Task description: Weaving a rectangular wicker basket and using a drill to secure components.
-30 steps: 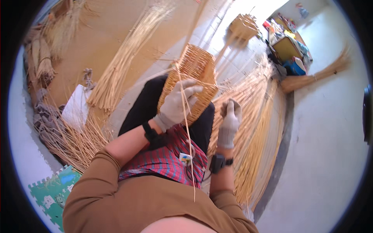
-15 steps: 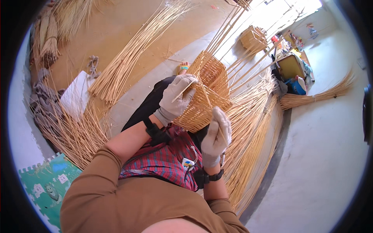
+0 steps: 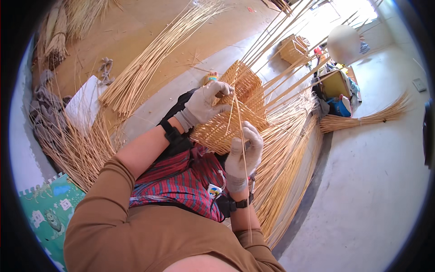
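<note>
Woven basket (image 3: 254, 119) rests tilted at the person's lap, just beyond a red checked cloth (image 3: 174, 188) and in front of both gloved hands. Right hand (image 3: 244, 156), the nearer of the two: palm turned inward, fingers raised and bent, thumb apart from them. A thin pale strand (image 3: 238, 112) crosses in front of this hand and trails down over the forearm; contact with the glove cannot be confirmed. Left hand (image 3: 203, 105): at the basket's left rim corner, fingers bent, thumb separated from the forefinger; whether the fingertips pinch the strand's upper end cannot be told.

Clearance: a gap lies between the two hands along the near rim. On the right side, a broad straw bundle (image 3: 283, 154) spreads close beside the basket; on the left, pale floor shows beyond the dark-clad knee.

Condition of basket: honey-coloured, close rows of weave, mouth open, corners angular. Long loose stakes (image 3: 290, 71) project from its far side toward the upper right.

Farther off, a long straw bundle (image 3: 158, 59) lies on the brown floor to the left, and a second basket (image 3: 292, 49) stands near the bright end of the room.
</note>
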Motion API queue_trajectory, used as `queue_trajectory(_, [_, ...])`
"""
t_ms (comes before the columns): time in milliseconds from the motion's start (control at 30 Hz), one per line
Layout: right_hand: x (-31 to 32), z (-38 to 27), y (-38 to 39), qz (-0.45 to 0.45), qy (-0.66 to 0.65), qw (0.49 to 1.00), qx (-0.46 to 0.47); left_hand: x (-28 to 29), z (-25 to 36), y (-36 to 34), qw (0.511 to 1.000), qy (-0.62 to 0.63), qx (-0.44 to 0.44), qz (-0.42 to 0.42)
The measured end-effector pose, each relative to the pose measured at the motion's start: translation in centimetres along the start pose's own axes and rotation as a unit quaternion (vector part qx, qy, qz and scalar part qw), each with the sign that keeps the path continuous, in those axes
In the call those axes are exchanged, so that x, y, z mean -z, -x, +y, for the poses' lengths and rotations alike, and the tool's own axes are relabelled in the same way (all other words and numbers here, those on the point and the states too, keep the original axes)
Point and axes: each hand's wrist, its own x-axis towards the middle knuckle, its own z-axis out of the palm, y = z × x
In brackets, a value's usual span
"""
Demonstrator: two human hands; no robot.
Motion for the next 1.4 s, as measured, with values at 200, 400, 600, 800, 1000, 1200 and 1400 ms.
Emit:
queue_trajectory(200, [1.1, -0.1, -0.7, -0.080, 0.090, 0.988, 0.099, 0.1, 0.0, 0.3, 0.998, -0.065, -0.023, -0.003])
queue_trajectory(400, [1.6, 0.7, -1.4, -0.166, 0.135, 0.963, 0.163, 0.7, 0.0, -0.2, 0.992, -0.101, -0.066, -0.022])
queue_trajectory(600, [2.3, 0.1, -1.3, -0.114, 0.028, 0.991, 0.059, 1.2, 0.1, 0.2, 0.989, -0.130, -0.032, -0.063])
queue_trajectory(800, [-1.7, -3.4, -0.9, -0.177, 0.044, 0.979, 0.095, -1.3, 2.7, 3.2, 0.994, -0.072, 0.015, 0.080])
queue_trajectory(1000, [-4.5, 0.7, -9.3, -0.243, -0.054, 0.964, 0.096, 0.0, -0.2, 0.3, 0.994, -0.087, -0.064, 0.031])
queue_trajectory(1200, [-4.3, 3.4, -16.0, -0.179, 0.057, 0.981, 0.048, -0.8, -1.6, -4.0, 0.935, 0.153, 0.318, -0.035])
queue_trajectory(1400, [-2.4, 3.1, -15.8, -0.219, 0.165, 0.961, 0.037, -0.5, 0.4, -4.2, 0.933, 0.096, 0.333, -0.102])
